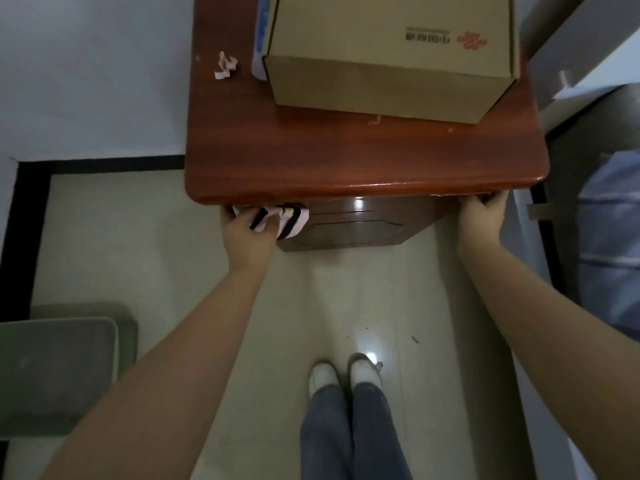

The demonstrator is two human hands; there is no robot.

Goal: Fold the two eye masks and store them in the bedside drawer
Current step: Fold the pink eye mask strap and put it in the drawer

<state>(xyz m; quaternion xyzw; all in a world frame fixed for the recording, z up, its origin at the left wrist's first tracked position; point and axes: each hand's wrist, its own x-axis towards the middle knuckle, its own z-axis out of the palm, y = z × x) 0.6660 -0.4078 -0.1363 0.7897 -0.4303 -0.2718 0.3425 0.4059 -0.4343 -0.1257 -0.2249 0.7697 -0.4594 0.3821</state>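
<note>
My left hand (pixel 247 237) is closed around a folded pale pink eye mask (pixel 292 223) with black straps, held against the left end of the bedside drawer front (pixel 349 223), just under the tabletop edge. My right hand (pixel 483 216) grips the right end of the drawer front, fingers curled up under the overhang of the red-brown bedside table (pixel 311 157). I cannot tell whether one or two masks are in the left hand. The drawer's inside is hidden.
A large cardboard box (pixel 391 53) fills the back of the tabletop, with a blue-white item (pixel 261 36) behind its left side and a crumpled paper scrap (pixel 225 65) at the left. A green mat (pixel 59 372) lies on the floor left. Bedding (pixel 609 237) is at the right. My shoes (pixel 343 375) stand below.
</note>
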